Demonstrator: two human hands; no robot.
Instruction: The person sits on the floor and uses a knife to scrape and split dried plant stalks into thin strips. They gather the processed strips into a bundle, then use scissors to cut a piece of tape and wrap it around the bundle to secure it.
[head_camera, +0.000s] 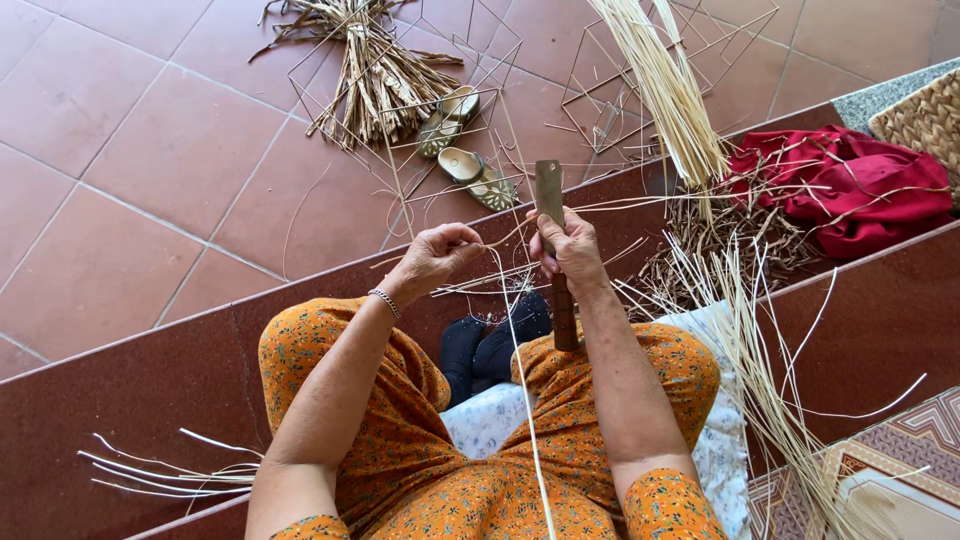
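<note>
We are pinching the pale reed strip (520, 360) with our left hand (432, 258); it is running toward six o'clock; our right hand (572, 250), at three o'clock, is clasping the upright splitting tool (553, 215).

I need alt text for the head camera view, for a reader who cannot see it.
Seen from above, a seated person in orange floral clothes holds a flat metal blade upright in the right hand, while the left hand pinches a thin pale reed strip. Reed bundles, sandals and a red cloth lie on the tiled floor.
</note>
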